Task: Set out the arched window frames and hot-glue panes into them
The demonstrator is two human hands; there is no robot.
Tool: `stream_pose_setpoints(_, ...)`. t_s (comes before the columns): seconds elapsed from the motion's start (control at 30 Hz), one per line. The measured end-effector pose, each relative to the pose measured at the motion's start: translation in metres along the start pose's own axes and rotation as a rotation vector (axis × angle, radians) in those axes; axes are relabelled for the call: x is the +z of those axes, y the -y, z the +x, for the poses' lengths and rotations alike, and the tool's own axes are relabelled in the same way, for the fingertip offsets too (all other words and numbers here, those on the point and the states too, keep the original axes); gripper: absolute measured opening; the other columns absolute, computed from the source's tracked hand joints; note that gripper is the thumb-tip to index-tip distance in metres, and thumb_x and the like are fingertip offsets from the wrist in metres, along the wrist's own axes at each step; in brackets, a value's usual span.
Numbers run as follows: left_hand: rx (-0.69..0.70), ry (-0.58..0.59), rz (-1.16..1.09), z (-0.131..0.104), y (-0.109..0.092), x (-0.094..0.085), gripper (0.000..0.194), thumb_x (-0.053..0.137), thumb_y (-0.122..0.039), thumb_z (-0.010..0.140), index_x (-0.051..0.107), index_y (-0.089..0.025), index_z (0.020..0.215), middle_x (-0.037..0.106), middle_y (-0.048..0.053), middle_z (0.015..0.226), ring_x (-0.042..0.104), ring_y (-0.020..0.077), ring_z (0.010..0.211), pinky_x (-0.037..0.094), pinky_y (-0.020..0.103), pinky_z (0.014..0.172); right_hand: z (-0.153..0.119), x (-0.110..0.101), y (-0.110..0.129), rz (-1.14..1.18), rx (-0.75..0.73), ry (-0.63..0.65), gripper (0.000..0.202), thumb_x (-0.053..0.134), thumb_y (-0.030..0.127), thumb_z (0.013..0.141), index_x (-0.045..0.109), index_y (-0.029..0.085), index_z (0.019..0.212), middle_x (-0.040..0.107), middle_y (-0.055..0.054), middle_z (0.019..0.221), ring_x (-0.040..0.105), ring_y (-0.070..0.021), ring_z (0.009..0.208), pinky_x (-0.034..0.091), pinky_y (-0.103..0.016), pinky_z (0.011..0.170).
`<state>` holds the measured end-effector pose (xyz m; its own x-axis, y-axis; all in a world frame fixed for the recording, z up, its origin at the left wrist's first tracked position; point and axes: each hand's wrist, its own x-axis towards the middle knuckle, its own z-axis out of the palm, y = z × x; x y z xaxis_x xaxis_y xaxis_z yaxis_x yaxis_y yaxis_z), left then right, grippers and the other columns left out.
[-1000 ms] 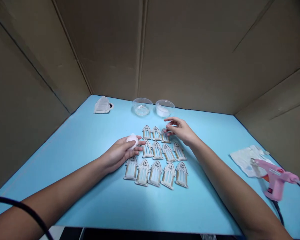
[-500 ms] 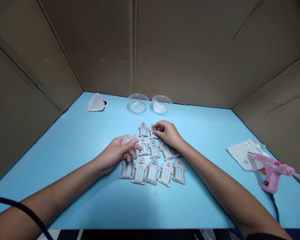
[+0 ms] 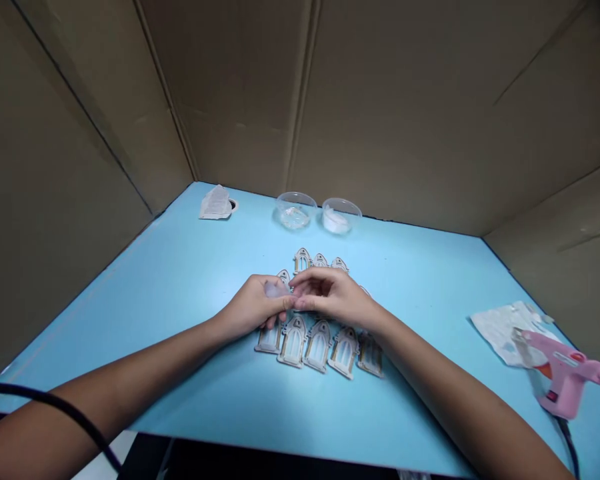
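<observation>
Several small arched window-shaped cutouts [image 3: 319, 345] lie in rows on the blue table [image 3: 190, 280]. Above their middle rows, my left hand [image 3: 257, 309] holds a small white translucent lump [image 3: 276, 289] between thumb and fingers. My right hand [image 3: 336, 298] meets it, fingertips touching the left hand's fingertips at the lump. Whether the right hand pinches anything of its own is hidden by the fingers. The hands cover the middle cutouts; the back row [image 3: 320, 261] and front row show.
Two clear plastic cups [image 3: 295, 210] [image 3: 341, 215] stand at the back. A folded white packet [image 3: 215, 203] lies back left. A pink glue gun [image 3: 565, 374] rests on crumpled paper [image 3: 503, 324] at right. Cardboard walls enclose the table. A black cable [image 3: 55, 410] crosses bottom left.
My right hand has drawn back from the far row of cutouts and come left to meet my left hand. The left hand has risen slightly with the white lump.
</observation>
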<state>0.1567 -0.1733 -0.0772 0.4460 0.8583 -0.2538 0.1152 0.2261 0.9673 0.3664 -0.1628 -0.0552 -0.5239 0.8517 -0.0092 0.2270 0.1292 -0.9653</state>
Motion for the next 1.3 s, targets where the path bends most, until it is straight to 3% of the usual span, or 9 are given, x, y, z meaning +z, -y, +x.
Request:
stream_pose_setpoints(0.1, 0.028, 0.039, -0.083, 0.0, 0.001, 0.0, 0.052, 0.085, -0.061, 0.071, 0.06, -0.016, 0.076, 0.064, -0.001, 0.057, 0.046, 0.0072, 0.037, 0.032, 0.017, 0.034, -0.001, 0.004, 0.003, 0.117, 0.038, 0.008, 0.036, 0.087, 0.044, 0.071, 0.074, 0.02, 0.096, 0.076, -0.005, 0.087, 0.072, -0.0206, 0.08, 0.059, -0.035, 0.076)
stream_pose_setpoints(0.27, 0.067, 0.034, -0.228, 0.003, 0.002, 0.0, 0.05, 0.081, -0.061, 0.077, 0.063, -0.015, 0.088, 0.071, 0.003, 0.073, 0.049, 0.0056, 0.039, 0.034, 0.017, 0.037, 0.011, -0.024, 0.009, -0.14, 0.053, 0.028, 0.02, 0.075, 0.035, 0.081, 0.077, 0.018, 0.093, 0.074, -0.005, 0.084, 0.068, -0.0177, 0.073, 0.056, -0.032, 0.068)
stream_pose_setpoints(0.47, 0.052, -0.085, -0.306, 0.007, -0.001, -0.005, 0.031, 0.074, -0.041, 0.088, 0.063, -0.013, 0.095, 0.068, 0.003, 0.08, 0.046, 0.0045, 0.044, 0.029, 0.016, 0.038, 0.045, -0.05, -0.009, -0.232, 0.025, -0.194, 0.029, 0.073, 0.034, 0.077, 0.069, 0.017, 0.1, 0.074, -0.006, 0.084, 0.067, -0.0188, 0.074, 0.054, -0.032, 0.068)
stream_pose_setpoints(0.63, -0.028, -0.147, -0.415, 0.007, -0.008, -0.006, 0.015, 0.064, -0.026, 0.093, 0.061, -0.012, 0.095, 0.064, 0.003, 0.079, 0.044, 0.0043, 0.047, 0.025, 0.014, 0.038, 0.053, -0.05, -0.032, -0.297, 0.016, -0.228, 0.019, 0.071, 0.036, 0.079, 0.068, 0.018, 0.086, 0.073, -0.006, 0.081, 0.066, -0.0208, 0.077, 0.052, -0.033, 0.071)
stream_pose_setpoints(0.73, -0.084, -0.18, -0.486, 0.007, -0.012, -0.005, 0.007, 0.059, -0.016, 0.091, 0.059, -0.011, 0.097, 0.063, 0.004, 0.08, 0.043, 0.0044, 0.048, 0.025, 0.014, 0.039, 0.052, -0.049, -0.035, -0.367, 0.003, -0.245, 0.016, 0.065, 0.03, 0.085, 0.074, 0.019, 0.092, 0.075, -0.006, 0.089, 0.066, -0.0215, 0.083, 0.05, -0.035, 0.078)
stream_pose_setpoints(0.83, -0.122, -0.234, -0.543, 0.008, -0.014, -0.004, 0.022, 0.051, -0.003, 0.085, 0.057, -0.01, 0.106, 0.064, 0.005, 0.083, 0.049, 0.006, 0.053, 0.034, 0.014, 0.043, 0.052, -0.046, -0.037, -0.416, 0.005, -0.274, 0.021, 0.069, 0.024, 0.083, 0.072, 0.02, 0.103, 0.074, -0.002, 0.083, 0.066, -0.02, 0.077, 0.05, -0.033, 0.075)
stream_pose_setpoints(0.93, -0.125, -0.29, -0.567, 0.008, -0.016, -0.003, 0.034, 0.045, 0.004, 0.084, 0.056, -0.007, 0.114, 0.068, 0.01, 0.092, 0.061, 0.0095, 0.063, 0.046, 0.018, 0.052, 0.052, -0.043, -0.04, -0.446, -0.004, -0.302, 0.015, 0.071, 0.022, 0.083, 0.069, 0.02, 0.098, 0.072, 0.0, 0.077, 0.066, -0.0189, 0.074, 0.049, -0.03, 0.071)
stream_pose_setpoints(1.1, -0.133, -0.306, -0.565, 0.008, -0.016, -0.002, 0.027, 0.047, 0.001, 0.096, 0.057, -0.007, 0.12, 0.073, 0.018, 0.11, 0.073, 0.0156, 0.082, 0.057, 0.023, 0.069, 0.053, -0.038, -0.04, -0.49, -0.037, -0.312, 0.005, 0.071, 0.018, 0.085, 0.073, 0.02, 0.09, 0.075, -0.002, 0.08, 0.068, -0.0188, 0.076, 0.048, -0.029, 0.073)
stream_pose_setpoints(1.3, -0.138, -0.291, -0.548, 0.008, -0.015, -0.002, 0.022, 0.049, -0.002, 0.102, 0.059, -0.007, 0.12, 0.075, 0.019, 0.112, 0.074, 0.0147, 0.08, 0.059, 0.023, 0.07, 0.054, -0.036, -0.043, -0.502, -0.051, -0.322, 0.005, 0.072, 0.017, 0.085, 0.074, 0.02, 0.09, 0.077, -0.003, 0.083, 0.069, -0.0184, 0.076, 0.049, -0.029, 0.073)
